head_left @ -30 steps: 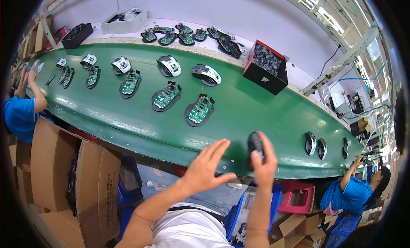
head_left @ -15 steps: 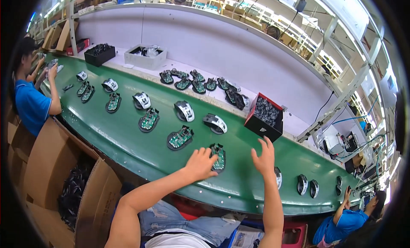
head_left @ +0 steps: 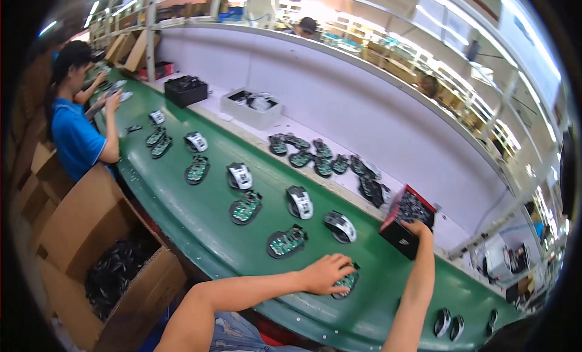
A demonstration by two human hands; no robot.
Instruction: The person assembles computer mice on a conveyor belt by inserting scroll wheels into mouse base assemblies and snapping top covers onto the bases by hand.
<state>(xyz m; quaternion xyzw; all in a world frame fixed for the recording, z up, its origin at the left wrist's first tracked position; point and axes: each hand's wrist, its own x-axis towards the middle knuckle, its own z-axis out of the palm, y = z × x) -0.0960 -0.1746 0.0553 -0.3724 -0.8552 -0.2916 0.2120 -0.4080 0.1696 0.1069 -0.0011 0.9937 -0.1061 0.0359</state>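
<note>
My left hand [head_left: 328, 274] lies closed over the left side of a mouse base with a green circuit board [head_left: 347, 282], thumb and fingers against it on the green belt. My right hand [head_left: 417, 227] reaches over the near rim of a black box with a red inside [head_left: 397, 235]. Small dark parts [head_left: 414, 205] fill this box; the right fingertips are hidden among them. Left of my left hand sits another mouse base with a bare board [head_left: 287, 241]. Beyond it, white-and-black mouse top shells [head_left: 339, 227] rest on the belt.
Several mouse bases [head_left: 322, 165] crowd the ledge behind the belt, beside a grey bin [head_left: 250, 108] and a black bin [head_left: 185, 92]. At lower left stands an open carton [head_left: 142, 291] of black parts. A co-worker in a blue shirt [head_left: 79, 137] works at far left.
My right hand has gone from open above the belt to the black box, its fingers now inside. My left hand stays on the mouse base. The whole view has shifted and tilted.
</note>
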